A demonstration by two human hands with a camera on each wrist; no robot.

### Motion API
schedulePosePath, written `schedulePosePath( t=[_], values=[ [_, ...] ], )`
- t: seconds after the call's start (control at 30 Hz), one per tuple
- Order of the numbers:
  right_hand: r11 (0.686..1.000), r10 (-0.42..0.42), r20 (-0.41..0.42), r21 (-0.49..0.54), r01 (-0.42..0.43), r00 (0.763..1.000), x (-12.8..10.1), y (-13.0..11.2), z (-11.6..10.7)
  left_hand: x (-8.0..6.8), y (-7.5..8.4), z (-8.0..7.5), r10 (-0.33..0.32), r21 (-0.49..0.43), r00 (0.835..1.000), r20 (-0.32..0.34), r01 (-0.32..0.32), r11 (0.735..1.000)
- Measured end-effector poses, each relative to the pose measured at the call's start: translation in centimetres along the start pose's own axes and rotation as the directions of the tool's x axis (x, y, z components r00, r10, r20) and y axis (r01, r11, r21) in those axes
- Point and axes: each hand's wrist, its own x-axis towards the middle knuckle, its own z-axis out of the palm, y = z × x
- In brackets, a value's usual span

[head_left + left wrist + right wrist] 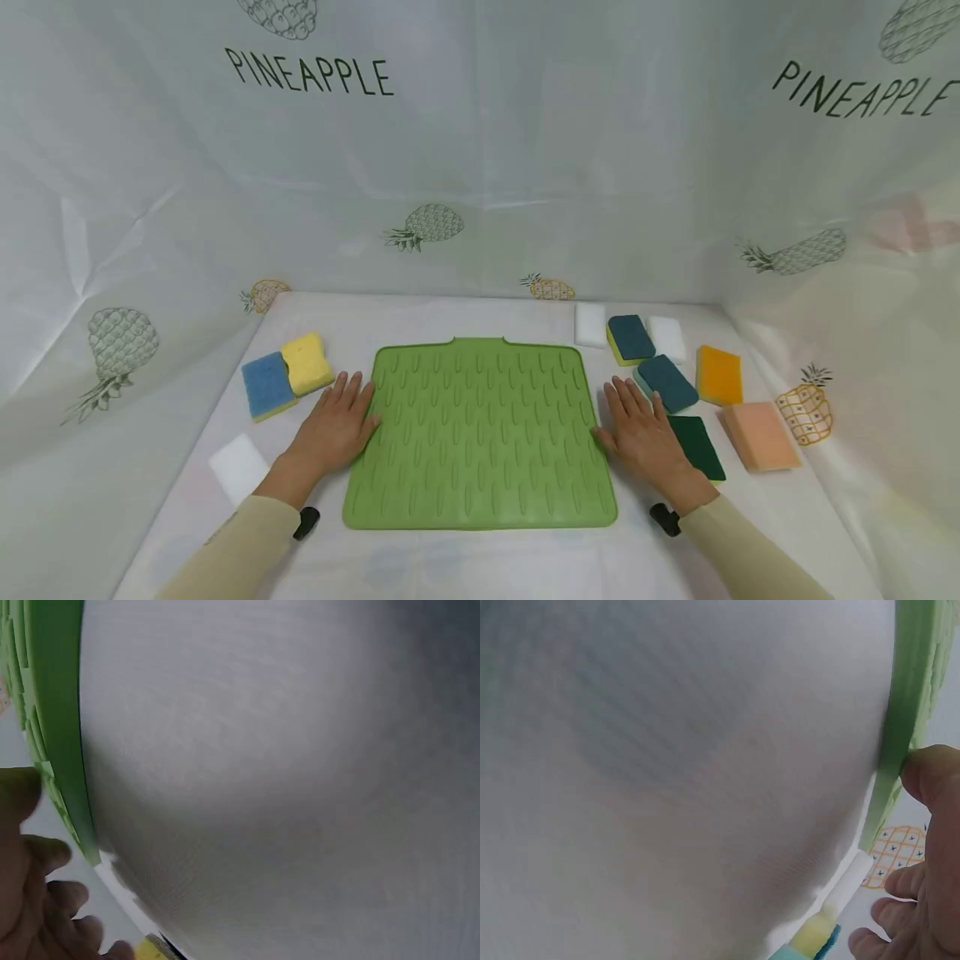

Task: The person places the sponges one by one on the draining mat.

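Hands [333, 429] [641, 433] flank green mat [480, 433].

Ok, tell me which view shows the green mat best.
The head view: the whole green mat lies flat on the table between the left hand and right hand. The left wrist view shows only its edge; the right wrist view likewise.

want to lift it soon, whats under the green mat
The green ridged mat lies flat on the white table cover; only that cover shows around its edges. Nothing pokes out, but whatever lies beneath its middle is hidden. The left hand and right hand rest at its sides.
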Motion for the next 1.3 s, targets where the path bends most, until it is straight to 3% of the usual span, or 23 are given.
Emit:
schedulePosePath(
  t=[0.1, 0.2, 0.33, 0.4, 0.57, 0.8, 1.1, 1.3],
  values=[
    [1.0, -0.03, -0.008, 0.0, 0.03, 1.0, 0.7, 0.4, -0.6, -0.5, -0.1, 0.1, 0.018, -0.006, 0.999, 0.045, -0.018, 1.0],
    [0.996, -0.086, -0.091, -0.018, 0.085, 0.992, 2.9, 1.5, -2.0, -0.9, -0.2, 0.2, 0.024, -0.043, 0.998, 0.06, -0.022, 0.999],
    [0.984, -0.172, -0.268, -0.089, 0.154, 0.948, 7.8, 3.5, -3.8, -1.4, -0.5, 0.0, 0.018, -0.076, 0.998, 0.053, -0.013, 0.997],
    [0.978, -0.201, -0.293, -0.122, 0.172, 0.935, 10.2, 4.3, -4.2, -1.6, -0.7, -0.1, 0.008, -0.088, 0.998, 0.056, -0.003, 0.996],
    [0.973, -0.196, -0.163, -0.158, 0.17, 0.967, 14.0, 5.3, -4.1, -1.5, -0.9, -0.1, 0.007, -0.102, 0.999, 0.048, -0.002, 0.995],
    [0.975, -0.093, 0.0, -0.202, 0.091, 0.996, 15.7, 6.2, -3.0, -1.0, -0.8, 0.2, 0.022, -0.127, 0.999, 0.046, -0.016, 0.992],
    [0.994, 0.06, 0.13, -0.099, -0.047, 0.99, 16.6, 6.7, -2.7, -0.8, -0.9, 0.8, 0.027, -0.123, 0.998, 0.051, -0.021, 0.992],
    [0.997, 0.061, 0.183, -0.053, -0.052, 0.981, 16.8, 7.1, -3.0, -0.6, -0.9, 1.1, 0.033, -0.132, 0.998, 0.047, -0.027, 0.991]
  ],
)
